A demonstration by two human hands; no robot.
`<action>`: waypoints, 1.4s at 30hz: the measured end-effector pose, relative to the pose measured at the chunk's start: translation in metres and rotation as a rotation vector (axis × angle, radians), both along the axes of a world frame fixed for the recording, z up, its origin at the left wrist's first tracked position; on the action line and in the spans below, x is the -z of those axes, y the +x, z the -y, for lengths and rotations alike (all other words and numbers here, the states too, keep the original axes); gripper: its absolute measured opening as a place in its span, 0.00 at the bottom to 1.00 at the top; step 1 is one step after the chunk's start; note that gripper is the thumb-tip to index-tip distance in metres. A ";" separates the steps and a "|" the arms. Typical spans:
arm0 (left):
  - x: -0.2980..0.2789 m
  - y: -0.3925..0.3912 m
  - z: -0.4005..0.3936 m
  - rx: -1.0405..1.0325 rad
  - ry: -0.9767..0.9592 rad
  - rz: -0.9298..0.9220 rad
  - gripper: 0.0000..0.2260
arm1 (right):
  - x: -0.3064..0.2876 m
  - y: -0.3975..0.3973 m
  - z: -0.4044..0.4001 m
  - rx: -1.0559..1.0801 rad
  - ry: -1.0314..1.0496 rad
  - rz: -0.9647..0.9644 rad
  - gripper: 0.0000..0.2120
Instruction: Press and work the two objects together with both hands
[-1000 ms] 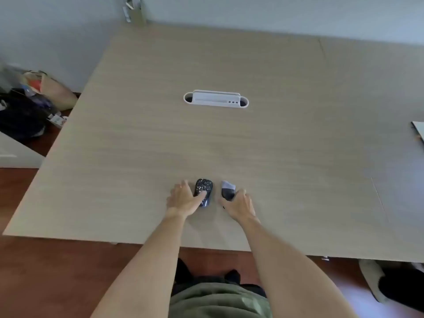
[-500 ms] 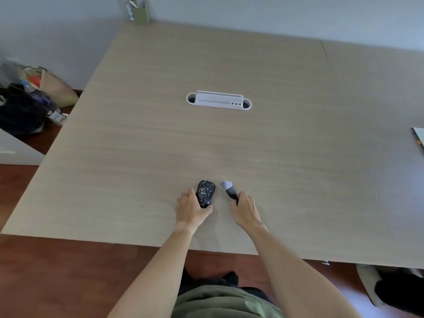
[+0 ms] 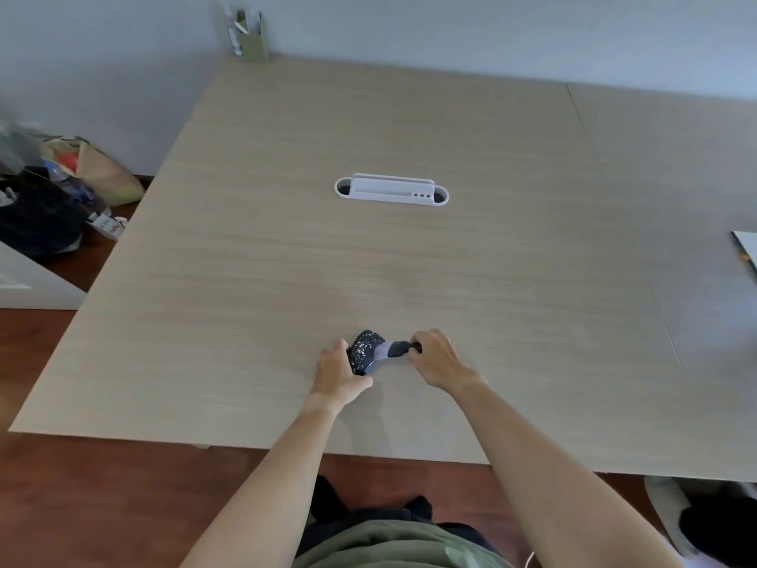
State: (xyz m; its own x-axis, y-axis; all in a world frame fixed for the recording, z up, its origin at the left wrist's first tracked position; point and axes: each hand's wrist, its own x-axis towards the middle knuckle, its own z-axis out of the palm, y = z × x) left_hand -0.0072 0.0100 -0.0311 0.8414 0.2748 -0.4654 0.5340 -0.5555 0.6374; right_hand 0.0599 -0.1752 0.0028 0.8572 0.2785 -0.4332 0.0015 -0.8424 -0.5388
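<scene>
We have just brought the two pieces together near the front edge of the pale wood-grain table (image 3: 409, 260): a moment ago they lay apart. Our left hand (image 3: 338, 373) curls round the black white-speckled rounded piece (image 3: 364, 349), and our right hand (image 3: 436, 360) pinches the grey and black piece (image 3: 394, 349), whose pale end now overlaps it. Farther off sits a white oblong cable-port tray (image 3: 391, 189).

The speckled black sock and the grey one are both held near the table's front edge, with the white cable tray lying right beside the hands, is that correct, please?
Not quite: the head view shows the white cable tray apart from the hands, far back at mid-table. The left hand holds the speckled black sock; the right hand holds the grey one.
</scene>
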 end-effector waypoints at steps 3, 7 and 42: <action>-0.003 0.001 0.000 0.009 -0.010 -0.018 0.19 | 0.001 0.004 0.003 0.027 -0.010 0.033 0.07; -0.006 0.001 0.001 0.025 -0.009 -0.045 0.19 | -0.004 0.002 -0.007 -0.018 0.070 0.030 0.09; -0.022 0.018 -0.010 0.261 0.056 -0.188 0.23 | -0.027 0.012 -0.012 0.003 0.013 -0.062 0.10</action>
